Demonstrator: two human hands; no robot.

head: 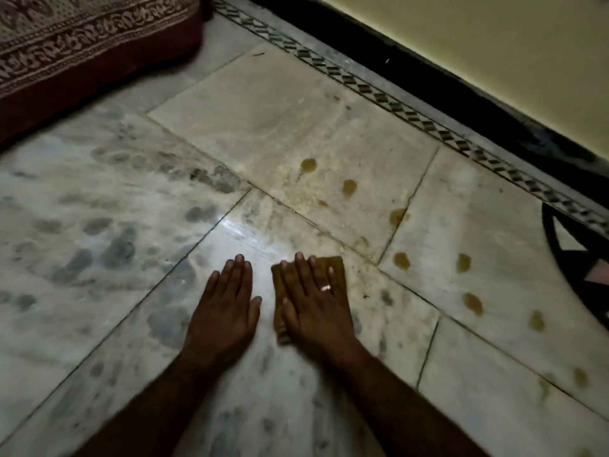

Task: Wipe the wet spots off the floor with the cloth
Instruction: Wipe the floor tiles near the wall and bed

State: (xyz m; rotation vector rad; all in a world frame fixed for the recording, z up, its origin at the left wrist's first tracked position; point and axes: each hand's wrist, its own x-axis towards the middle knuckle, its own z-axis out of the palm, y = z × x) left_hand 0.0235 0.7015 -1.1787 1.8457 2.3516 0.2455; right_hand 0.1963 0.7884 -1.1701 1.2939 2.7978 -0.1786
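A grey-veined white marble floor (115, 199) lies under both hands. A cream painted wall (494, 44) with a black skirting band (428, 77) rises far beyond the right-hand grip (313, 308) and off to its right. A black-and-white diamond-patterned border strip (395, 107) runs along the foot of the skirting. A maroon printed fabric spread (82, 37) sits far ahead of the left-hand grip (224, 308), towards its left. A dark round mat (573, 258) shows well out to the right of the right-hand grip.

The left-hand grip rests flat on bare marble, fingers straight and close together. The right-hand grip, just beside it, is spread flat and presses down on the folded brown cloth (280, 326), which lies on the floor beneath the palm. Brownish wet spots (308, 164) lie scattered ahead and to the right of that grip, apart from the cloth. A thin metal ring (326, 287) sits on one of its fingers.
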